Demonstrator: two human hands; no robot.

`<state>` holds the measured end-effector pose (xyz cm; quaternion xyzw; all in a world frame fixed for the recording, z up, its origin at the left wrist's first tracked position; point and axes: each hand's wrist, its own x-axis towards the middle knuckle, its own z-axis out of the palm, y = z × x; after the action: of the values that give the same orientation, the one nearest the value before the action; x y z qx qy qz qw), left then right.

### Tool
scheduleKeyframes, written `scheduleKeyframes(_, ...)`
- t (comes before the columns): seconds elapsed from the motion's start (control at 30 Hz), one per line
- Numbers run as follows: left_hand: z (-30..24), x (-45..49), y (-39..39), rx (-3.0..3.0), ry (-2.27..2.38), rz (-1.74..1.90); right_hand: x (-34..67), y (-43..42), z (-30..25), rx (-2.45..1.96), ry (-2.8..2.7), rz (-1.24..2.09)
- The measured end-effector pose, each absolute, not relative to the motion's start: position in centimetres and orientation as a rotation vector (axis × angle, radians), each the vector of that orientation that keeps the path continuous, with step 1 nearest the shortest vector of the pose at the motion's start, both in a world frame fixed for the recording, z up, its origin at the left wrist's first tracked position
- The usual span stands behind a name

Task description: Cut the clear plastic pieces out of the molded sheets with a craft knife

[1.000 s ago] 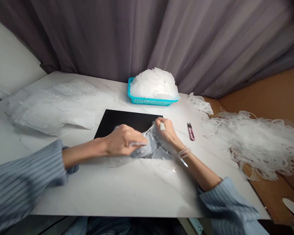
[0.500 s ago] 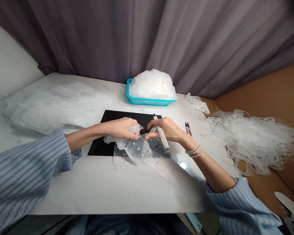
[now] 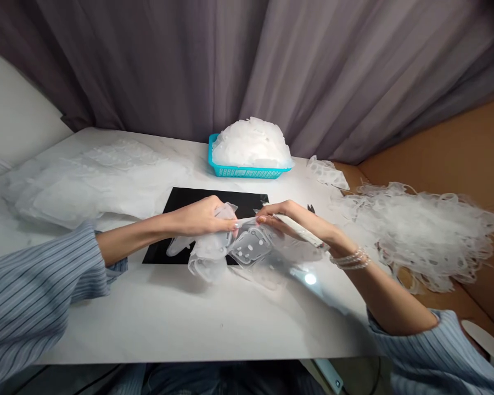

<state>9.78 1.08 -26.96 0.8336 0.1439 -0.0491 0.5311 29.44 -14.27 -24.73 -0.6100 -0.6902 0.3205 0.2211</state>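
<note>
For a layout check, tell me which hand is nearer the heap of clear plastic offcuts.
Right: the right hand is left of the clear plastic offcuts, apart from them; the left hand is farther, over the black mat.

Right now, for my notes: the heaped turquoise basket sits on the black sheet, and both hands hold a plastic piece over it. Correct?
No: the head view shows the turquoise basket on the white marble table, beyond the black sheet. The left hand and right hand do hold the plastic piece over it.
</note>
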Motion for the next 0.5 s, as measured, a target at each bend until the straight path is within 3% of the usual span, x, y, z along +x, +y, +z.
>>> scheduleKeyframes(0.27,-26.6,6.6,1.4,1.957,0.578,0.131,30.8,-16.5,-25.6,-1.770,-1.770,0.638)
scheduleKeyframes(0.5,-23.8,-0.5,4.9,2.126,0.920,0.214,35.7,-21.9,-24.0,-2.249,-1.339,0.391)
